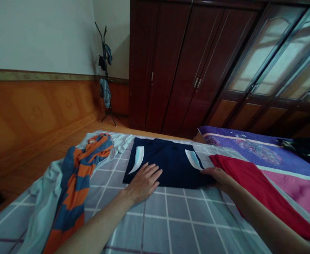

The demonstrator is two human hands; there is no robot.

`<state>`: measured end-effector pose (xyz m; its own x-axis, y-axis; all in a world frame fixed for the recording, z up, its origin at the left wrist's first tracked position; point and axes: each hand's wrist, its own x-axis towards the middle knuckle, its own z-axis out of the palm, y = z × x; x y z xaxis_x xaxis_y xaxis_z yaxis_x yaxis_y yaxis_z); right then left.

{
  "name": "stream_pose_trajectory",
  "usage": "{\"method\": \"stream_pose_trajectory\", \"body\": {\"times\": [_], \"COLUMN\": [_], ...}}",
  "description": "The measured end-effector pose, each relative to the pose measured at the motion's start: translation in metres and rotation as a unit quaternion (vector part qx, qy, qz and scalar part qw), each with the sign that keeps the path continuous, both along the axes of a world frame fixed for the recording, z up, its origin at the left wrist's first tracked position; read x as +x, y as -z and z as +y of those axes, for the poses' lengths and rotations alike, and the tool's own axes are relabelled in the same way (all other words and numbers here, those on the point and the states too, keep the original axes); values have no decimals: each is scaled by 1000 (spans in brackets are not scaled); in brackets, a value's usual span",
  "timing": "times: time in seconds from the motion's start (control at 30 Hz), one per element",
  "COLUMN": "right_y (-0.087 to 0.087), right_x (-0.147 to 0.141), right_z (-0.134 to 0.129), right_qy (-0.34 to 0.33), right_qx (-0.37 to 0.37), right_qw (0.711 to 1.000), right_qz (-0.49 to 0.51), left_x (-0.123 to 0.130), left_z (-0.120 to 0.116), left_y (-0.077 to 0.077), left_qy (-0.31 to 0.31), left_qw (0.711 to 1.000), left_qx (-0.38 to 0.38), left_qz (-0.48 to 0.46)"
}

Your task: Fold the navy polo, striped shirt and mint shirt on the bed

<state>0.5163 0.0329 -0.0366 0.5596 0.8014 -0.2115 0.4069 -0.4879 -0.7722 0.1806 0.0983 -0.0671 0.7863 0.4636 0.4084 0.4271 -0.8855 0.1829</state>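
Observation:
A dark navy garment [168,162] with a curved white and light-blue patch on each side lies flat on the grey checked bedspread [176,218]. My left hand [146,180] rests palm down over its near left part, fingers spread, holding nothing. At the garment's right edge, below the right patch, my right hand [217,176] has its thumb and fingers pinched on the fabric; some of the fingers are hidden.
An orange and blue striped garment [78,180] and a pale one [48,187] lie on the left. Red cloth [263,190] is at the right, near a purple bedspread [239,148]. Behind stand a dark wardrobe [171,70] and a coat stand [106,70].

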Motion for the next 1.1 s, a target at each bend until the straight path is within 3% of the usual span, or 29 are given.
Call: {"method": "stream_pose_trajectory", "body": {"times": [0.2, 0.37, 0.47, 0.57, 0.67, 0.8, 0.93, 1.1], "right_y": [-6, -36, -56, -64, -54, -24, -9, -12], "right_x": [-19, -45, -82, -143, -215, -282, -285, -263], "right_z": [4, 48, 86, 117, 125, 105, 83, 76], "right_qy": [26, 7, -61, -134, -198, -318, -374, -371], "right_qx": [21, 33, 27, 21, 39, 58, 84, 114], "right_qw": [998, 999, 993, 973, 939, 877, 834, 827], "right_qz": [58, -28, -98, -185, -280, -354, -398, -407], "left_x": [0, -14, -27, -42, -55, -65, -65, -56], "left_z": [6, 30, 49, 65, 78, 90, 91, 84], "left_y": [-7, -15, -13, -8, 1, 12, 17, 15], "left_qy": [-47, -129, -183, -227, -264, -298, -295, -270], "left_qw": [984, 915, 874, 856, 840, 830, 838, 849], "left_qx": [-106, -242, -286, -290, -297, -305, -312, -324], "left_qz": [-137, -295, -347, -362, -370, -359, -337, -317]}}
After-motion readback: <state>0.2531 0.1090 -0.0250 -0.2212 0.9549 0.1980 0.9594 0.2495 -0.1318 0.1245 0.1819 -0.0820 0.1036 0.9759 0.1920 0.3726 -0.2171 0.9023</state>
